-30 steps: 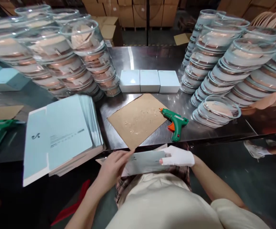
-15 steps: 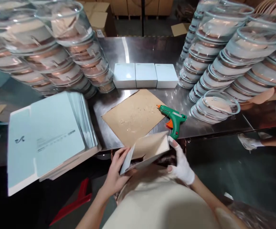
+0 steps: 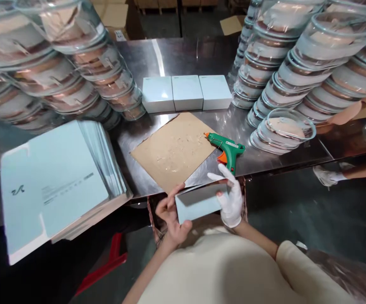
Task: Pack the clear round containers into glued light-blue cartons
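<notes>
A pale blue cardboard box (image 3: 200, 204) is held between my two hands, just off the table's front edge. At its left end, my bare left hand (image 3: 174, 215) grips it with the thumb below and the fingers above. My right hand (image 3: 231, 198), in a white glove with bare fingertips, holds the right end, some fingers raised. Just beyond it a green hot glue gun (image 3: 230, 150) with an orange trigger lies on its side. Its nozzle rests over a brown cardboard sheet (image 3: 176, 147) marked with dried glue.
Three finished-looking pale boxes (image 3: 187, 93) stand in a row behind the sheet. A pile of flat box blanks (image 3: 56, 169) lies at the left. Tall stacks of clear round containers rise on the left (image 3: 107, 80) and right (image 3: 274, 80) of the metal table (image 3: 189, 55).
The box has turned from showing its open brown inside to showing a pale blue face. Both hands have shifted their hold on it, and the view has moved slightly.
</notes>
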Demonstrator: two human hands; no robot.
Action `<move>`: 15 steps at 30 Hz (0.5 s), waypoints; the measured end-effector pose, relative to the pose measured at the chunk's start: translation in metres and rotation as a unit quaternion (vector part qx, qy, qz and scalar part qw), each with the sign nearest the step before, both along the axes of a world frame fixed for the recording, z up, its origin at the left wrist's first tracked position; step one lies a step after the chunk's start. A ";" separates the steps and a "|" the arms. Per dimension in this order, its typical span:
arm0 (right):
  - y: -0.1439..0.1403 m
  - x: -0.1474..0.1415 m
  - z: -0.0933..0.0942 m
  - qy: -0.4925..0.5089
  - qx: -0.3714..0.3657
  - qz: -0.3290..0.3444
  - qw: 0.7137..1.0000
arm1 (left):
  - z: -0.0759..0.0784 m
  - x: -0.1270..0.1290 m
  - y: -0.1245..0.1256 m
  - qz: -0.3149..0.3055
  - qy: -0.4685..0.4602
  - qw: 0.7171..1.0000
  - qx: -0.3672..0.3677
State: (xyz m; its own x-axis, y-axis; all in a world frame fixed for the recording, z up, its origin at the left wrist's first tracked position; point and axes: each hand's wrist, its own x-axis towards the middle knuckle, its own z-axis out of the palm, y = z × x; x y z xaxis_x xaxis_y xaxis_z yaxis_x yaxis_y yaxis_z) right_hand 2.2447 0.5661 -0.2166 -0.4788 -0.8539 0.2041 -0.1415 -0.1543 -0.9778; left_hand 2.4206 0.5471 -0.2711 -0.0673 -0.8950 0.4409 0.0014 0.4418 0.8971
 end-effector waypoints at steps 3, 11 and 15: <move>-0.003 -0.005 0.000 -0.042 -0.038 -0.020 0.998 | 0.012 0.008 -0.007 -0.057 -0.078 0.992 -0.075; -0.063 -0.106 0.029 0.331 0.386 -0.059 0.859 | 0.003 0.047 -0.017 0.030 -0.114 0.992 -0.050; -0.094 -0.125 0.028 0.257 0.440 -0.025 0.860 | 0.001 0.036 -0.023 0.038 -0.098 0.994 -0.024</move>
